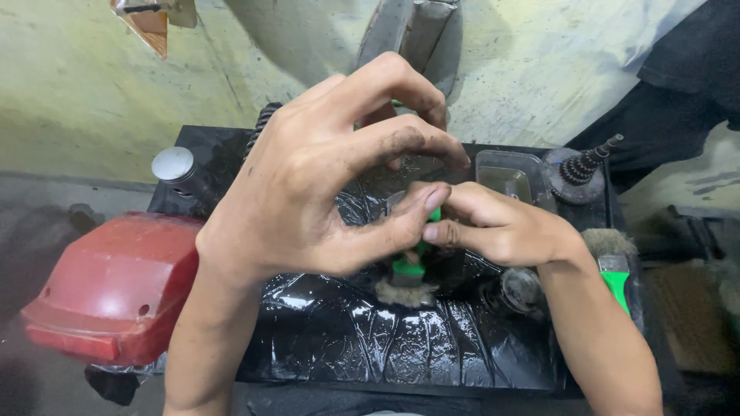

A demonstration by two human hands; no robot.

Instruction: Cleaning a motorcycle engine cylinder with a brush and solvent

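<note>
Grimy left hand fills the near view, fingers spread and curled wide, thumb tip meeting the right hand at centre. Right hand is pinched narrow on something small at the green plastic handle of a short brush; whether the left thumb also grips it cannot be told. That brush stands bristles-down, its tan fuzzy bristle tuft touching the wet black tray.

Progress, as a judgement: work looks mid-way. Tray surface is already slick and oily, hands are dirty, and the small piece between the fingertips is not yet set down. What that piece is stays hidden by the fingers.

Materials and shapes:
- Black tray: glossy crinkled plastic lining, wet sheen, rectangular.
- Second brush with green handle and worn tan bristles: lies at the tray's right edge, beside the right wrist.
- Dark stepped metal gear shaft: upright at the back right, ridged and greasy.
- Clear rectangular plastic container: just left of the shaft.
- Round silver metal cap: at the tray's back left corner, smooth.
- Red moulded plastic cover: on the floor left of the tray, rounded, scuffed.
- Round metal disc part: under the right wrist, dull grey.
</note>
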